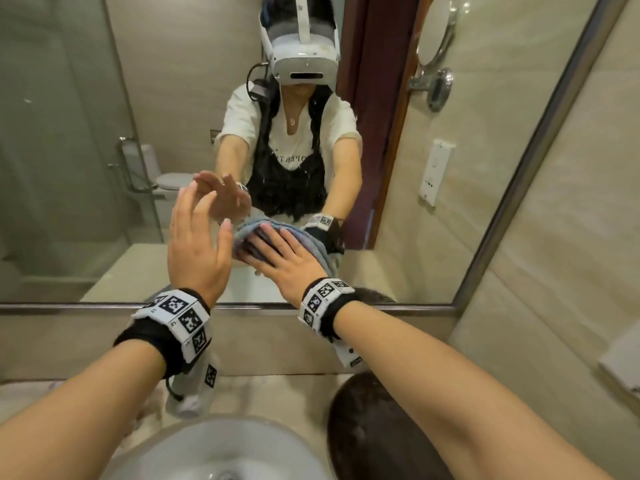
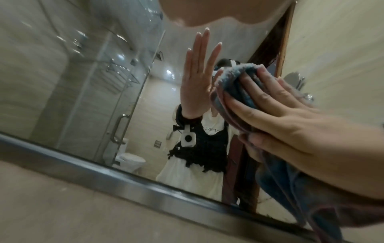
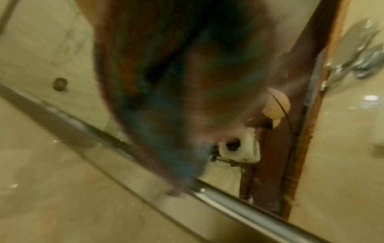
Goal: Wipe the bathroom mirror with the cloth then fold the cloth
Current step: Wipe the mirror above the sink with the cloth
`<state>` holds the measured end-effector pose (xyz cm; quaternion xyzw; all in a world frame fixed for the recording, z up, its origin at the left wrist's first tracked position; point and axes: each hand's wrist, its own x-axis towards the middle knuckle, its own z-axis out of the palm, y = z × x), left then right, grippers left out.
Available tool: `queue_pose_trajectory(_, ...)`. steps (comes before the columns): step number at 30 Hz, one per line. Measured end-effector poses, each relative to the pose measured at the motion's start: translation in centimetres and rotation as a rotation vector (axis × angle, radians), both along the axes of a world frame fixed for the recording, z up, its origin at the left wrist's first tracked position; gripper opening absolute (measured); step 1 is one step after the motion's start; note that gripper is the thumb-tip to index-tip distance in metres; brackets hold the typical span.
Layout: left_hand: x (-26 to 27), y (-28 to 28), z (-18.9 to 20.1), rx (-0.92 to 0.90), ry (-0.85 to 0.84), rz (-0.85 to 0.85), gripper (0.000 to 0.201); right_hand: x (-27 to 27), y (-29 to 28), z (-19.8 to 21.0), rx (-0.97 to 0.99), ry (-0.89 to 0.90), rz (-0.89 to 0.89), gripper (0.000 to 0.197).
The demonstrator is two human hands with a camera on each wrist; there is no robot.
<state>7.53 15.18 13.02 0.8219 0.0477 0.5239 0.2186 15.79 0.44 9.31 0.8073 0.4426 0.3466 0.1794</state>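
Note:
The bathroom mirror (image 1: 86,116) fills the wall ahead, bounded by a metal frame (image 1: 242,307). My right hand (image 1: 280,261) lies flat, fingers straight, pressing a bunched blue-grey cloth (image 1: 251,230) against the lower middle of the glass. In the left wrist view the same right hand (image 2: 280,118) covers the cloth (image 2: 234,82), whose tail hangs down past the wrist. My left hand (image 1: 199,237) is raised open just left of the cloth, fingers straight, fingertips at the glass, holding nothing. The right wrist view shows only the blurred cloth (image 3: 166,82) close up.
A white basin (image 1: 221,452) sits below my arms on the beige counter. A dark round object (image 1: 374,427) stands right of the basin under my right forearm. A white holder (image 1: 620,365) hangs on the right wall. The mirror reflects a glass shower screen and toilet.

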Motion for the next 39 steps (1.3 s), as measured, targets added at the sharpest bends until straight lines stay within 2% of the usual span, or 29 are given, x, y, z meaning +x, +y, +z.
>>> queue_pose_trajectory(2, -0.2, 0.8, 1.1, 0.010, -0.016, 0.009, 0.046, 1.0, -0.9, 1.9, 0.075, -0.049, -0.006, 0.067)
queue_pose_trajectory(4, -0.2, 1.2, 2.5, -0.002, -0.037, 0.019, 0.045, 1.8, -2.1, 5.4, 0.444, -0.094, -0.146, 0.068)
queue_pose_trajectory(6, -0.3, 0.8, 3.7, -0.041, -0.064, 0.022, 0.044, 1.9, -2.8, 9.3, 0.867, -0.070, -0.381, 0.060)
queue_pose_trajectory(7, -0.3, 0.4, 4.2, -0.059, -0.083, 0.017, 0.043, 1.7, -2.8, 10.6, 0.989, -0.045, -0.471, 0.059)
queue_pose_trajectory(8, -0.3, 0.1, 4.7, -0.071, -0.102, 0.006, 0.043, 1.4, -2.4, 11.3, 1.007, -0.054, -0.486, 0.058)
queue_pose_trajectory(9, -0.3, -0.2, 5.3, -0.074, -0.117, -0.011, 0.042, 1.2, -2.1, 11.3, 0.884, -0.045, -0.400, 0.058)
queue_pose_trajectory(11, -0.4, -0.5, 6.3, -0.061, -0.142, -0.042, 0.042, 1.0, -1.8, 10.5, 0.385, -0.078, -0.033, 0.060)
queue_pose_trajectory(12, -0.4, -0.6, 6.7, -0.053, -0.150, -0.049, 0.042, 1.4, -2.3, 10.5, 0.159, -0.126, 0.079, 0.059)
queue_pose_trajectory(13, -0.4, -0.6, 7.1, -0.052, -0.154, -0.050, 0.041, 1.8, -3.0, 11.5, 0.031, -0.176, 0.110, 0.058)
queue_pose_trajectory(14, -0.4, -0.6, 7.5, -0.060, -0.154, -0.045, 0.041, 2.1, -3.3, 12.6, 0.029, -0.224, 0.093, 0.056)
queue_pose_trajectory(15, -0.4, -0.6, 7.7, -0.073, -0.151, -0.040, 0.042, 1.9, -3.3, 13.9, 0.140, -0.234, 0.023, 0.055)
queue_pose_trajectory(18, -0.5, -1.0, 8.3, -0.097, -0.150, -0.047, 0.042, 0.9, -1.7, 16.4, 0.708, -0.111, -0.332, 0.058)
queue_pose_trajectory(19, -0.6, -1.2, 8.4, -0.092, -0.154, -0.055, 0.041, 0.7, -1.2, 16.5, 0.738, -0.088, -0.346, 0.058)
queue_pose_trajectory(20, -0.5, -1.4, 8.7, -0.086, -0.161, -0.064, 0.041, 0.7, -1.0, 16.4, 0.663, -0.103, -0.260, 0.057)
queue_pose_trajectory(22, -0.3, -1.5, 9.2, -0.077, -0.169, -0.081, 0.041, 0.8, -1.8, 16.4, 0.260, -0.099, 0.002, 0.054)
queue_pose_trajectory(23, -0.2, -1.5, 9.5, -0.073, -0.169, -0.087, 0.041, 1.6, -2.7, 17.0, 0.085, -0.162, 0.055, 0.054)
queue_pose_trajectory(24, 0.0, -1.6, 9.9, -0.068, -0.167, -0.090, 0.041, 2.2, -3.3, 17.8, 0.017, -0.232, 0.061, 0.054)
queue_pose_trajectory(25, 0.2, -1.6, 10.3, -0.065, -0.164, -0.093, 0.041, 2.4, -3.4, 18.8, 0.076, -0.262, 0.031, 0.053)
queue_pose_trajectory(28, 0.8, -1.8, 12.1, -0.062, -0.163, -0.106, 0.041, 1.3, -1.9, 21.0, 0.533, -0.162, -0.208, 0.054)
queue_pose_trajectory(29, 1.0, -1.9, 12.9, -0.053, -0.171, -0.104, 0.041, 1.2, -1.4, 21.2, 0.553, -0.141, -0.245, 0.055)
queue_pose_trajectory(30, 1.3, -2.1, 13.6, -0.046, -0.182, -0.101, 0.041, 1.2, -1.3, 21.2, 0.474, -0.153, -0.215, 0.058)
queue_pose_trajectory(33, 1.8, -2.2, 15.4, -0.045, -0.203, -0.097, 0.041, 1.8, -3.1, 22.3, -0.017, -0.191, 0.027, 0.058)
queue_pose_trajectory(34, 2.0, -2.3, 15.9, -0.045, -0.208, -0.094, 0.040, 2.1, -3.8, 23.4, -0.070, -0.226, 0.035, 0.056)
queue_pose_trajectory(35, 2.2, -2.3, 16.3, -0.043, -0.214, -0.091, 0.040, 2.3, -4.3, 24.6, -0.011, -0.230, -0.015, 0.055)
queue_pose_trajectory(36, 2.3, -2.4, 16.7, -0.042, -0.224, -0.090, 0.040, 2.3, -4.6, 25.9, 0.155, -0.199, -0.092, 0.055)
queue_pose_trajectory(38, 2.5, -2.5, 17.4, -0.041, -0.242, -0.092, 0.040, 1.9, -4.6, 28.2, 0.609, -0.084, -0.241, 0.056)
queue_pose_trajectory(39, 2.6, -2.6, 17.9, -0.037, -0.251, -0.093, 0.040, 1.8, -4.3, 29.0, 0.749, -0.048, -0.295, 0.056)
